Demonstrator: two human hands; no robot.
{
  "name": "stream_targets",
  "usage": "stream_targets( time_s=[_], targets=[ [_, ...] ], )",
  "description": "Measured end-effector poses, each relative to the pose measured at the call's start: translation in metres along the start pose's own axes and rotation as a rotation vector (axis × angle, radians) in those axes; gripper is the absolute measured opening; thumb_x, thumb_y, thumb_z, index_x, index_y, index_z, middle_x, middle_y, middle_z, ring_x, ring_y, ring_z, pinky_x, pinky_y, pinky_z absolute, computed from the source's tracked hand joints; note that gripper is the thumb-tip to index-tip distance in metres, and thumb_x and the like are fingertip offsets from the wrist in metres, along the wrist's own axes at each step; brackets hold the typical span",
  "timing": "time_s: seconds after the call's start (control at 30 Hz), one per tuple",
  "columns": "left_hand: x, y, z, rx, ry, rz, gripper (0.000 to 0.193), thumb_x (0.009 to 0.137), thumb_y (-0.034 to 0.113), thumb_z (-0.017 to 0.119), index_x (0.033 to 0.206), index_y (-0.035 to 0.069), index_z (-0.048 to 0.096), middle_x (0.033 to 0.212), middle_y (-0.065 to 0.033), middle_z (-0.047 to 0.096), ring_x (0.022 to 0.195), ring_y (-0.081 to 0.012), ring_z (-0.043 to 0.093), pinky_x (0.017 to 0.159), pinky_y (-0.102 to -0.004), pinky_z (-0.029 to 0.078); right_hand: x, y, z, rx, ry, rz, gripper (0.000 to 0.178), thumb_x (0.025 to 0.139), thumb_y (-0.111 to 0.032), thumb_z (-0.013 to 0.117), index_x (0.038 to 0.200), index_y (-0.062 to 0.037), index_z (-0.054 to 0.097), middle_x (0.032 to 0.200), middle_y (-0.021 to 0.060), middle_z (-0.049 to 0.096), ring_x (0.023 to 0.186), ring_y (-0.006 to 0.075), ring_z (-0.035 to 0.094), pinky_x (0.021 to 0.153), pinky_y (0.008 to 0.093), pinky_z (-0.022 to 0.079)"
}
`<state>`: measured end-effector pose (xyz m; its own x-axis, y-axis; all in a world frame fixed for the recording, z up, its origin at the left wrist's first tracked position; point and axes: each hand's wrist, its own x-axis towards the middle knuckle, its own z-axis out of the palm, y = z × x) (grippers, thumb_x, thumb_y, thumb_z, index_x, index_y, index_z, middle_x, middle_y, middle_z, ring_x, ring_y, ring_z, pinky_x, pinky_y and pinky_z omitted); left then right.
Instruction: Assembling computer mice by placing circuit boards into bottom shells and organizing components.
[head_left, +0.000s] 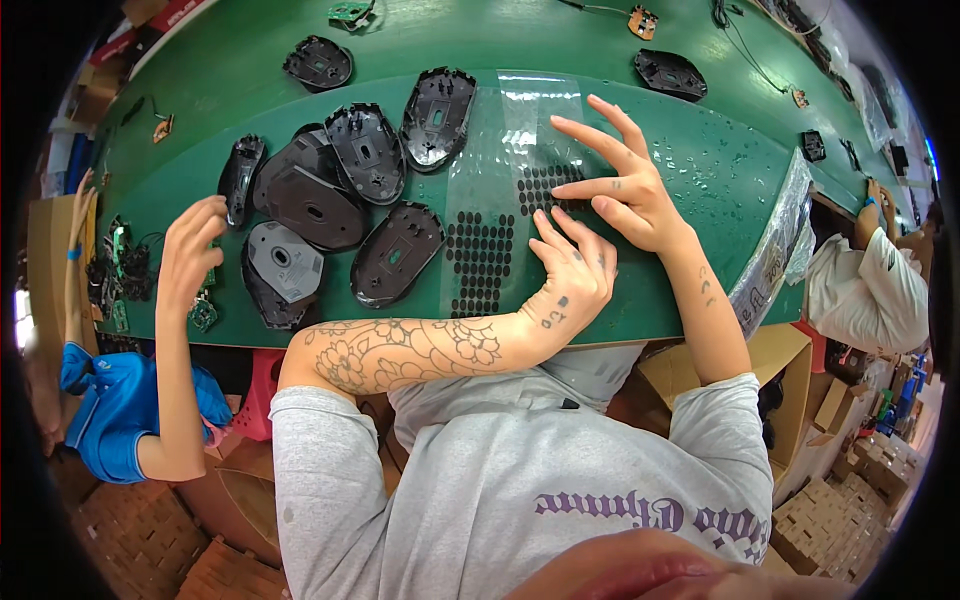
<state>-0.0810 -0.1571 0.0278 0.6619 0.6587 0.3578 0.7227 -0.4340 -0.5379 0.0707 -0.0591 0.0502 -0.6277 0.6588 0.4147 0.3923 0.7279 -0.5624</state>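
Note:
My right hand (630,180) is over a clear sheet (535,110) with rows of small black oval stickers (540,190). Its index fingertip touches or hovers at the stickers, while the other fingers stretch apart. Just below, my left hand (575,270) is held bent at the wrist, fingers loosely curved and apart near the sheet's lower right; nothing shows in them. A second block of black oval stickers (478,262) lies left of my left hand. Several black computer-mouse shells lie further left, among them one shell (398,255) beside the stickers and another shell (438,118) above it.
A co-worker's hand (195,240) is by a narrow black part (241,180) at the left. More mouse shells, such as one shell (670,75), lie farther back. Water drops dot the green table mat (720,180). A plastic-wrapped package (768,255) lies at the right edge.

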Motion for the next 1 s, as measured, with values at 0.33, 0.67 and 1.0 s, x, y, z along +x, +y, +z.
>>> stream_targets(
  time_s=[0.33, 0.67, 1.0],
  targets=[
    [-0.0003, 0.0008, 0.0008, 0.007, 0.012, -0.005, 0.051, 0.091, 0.047, 0.056, 0.101, -0.003, 0.062, 0.1, -0.0352, 0.064, 0.088, -0.0513, 0.068, 0.062, -0.0413, 0.054, 0.006, -0.0064, 0.0037, 0.026, -0.005, 0.007, 0.032, 0.072, -0.016, 0.055, 0.091, -0.012, 0.08, 0.15, 0.0042, 0.049, 0.148, 0.0338, 0.024, 0.121, 0.0527, 0.015],
    [-0.0004, 0.0004, 0.0001, -0.008, 0.004, 0.0, 0.05, 0.09, 0.046, 0.056, 0.102, -0.002, 0.062, 0.1, -0.0359, 0.063, 0.088, -0.0523, 0.067, 0.062, -0.0417, 0.054, 0.0044, -0.0059, 0.003, 0.004, -0.036, 0.029, 0.033, 0.072, -0.016, 0.055, 0.091, -0.0128, 0.08, 0.151, 0.004, 0.047, 0.148, 0.0336, 0.024, 0.121, 0.052, 0.015],
    [0.0002, 0.0002, -0.0009, -0.013, -0.013, -0.003, 0.052, 0.09, 0.047, 0.057, 0.101, -0.003, 0.063, 0.101, -0.0366, 0.063, 0.088, -0.0526, 0.067, 0.063, -0.0422, 0.054, 0.0043, -0.0049, 0.0014, 0.075, 0.086, 0.008, 0.033, 0.068, -0.013, 0.054, 0.088, -0.0114, 0.08, 0.148, 0.0047, 0.051, 0.146, 0.033, 0.027, 0.121, 0.0518, 0.017]
  ],
)
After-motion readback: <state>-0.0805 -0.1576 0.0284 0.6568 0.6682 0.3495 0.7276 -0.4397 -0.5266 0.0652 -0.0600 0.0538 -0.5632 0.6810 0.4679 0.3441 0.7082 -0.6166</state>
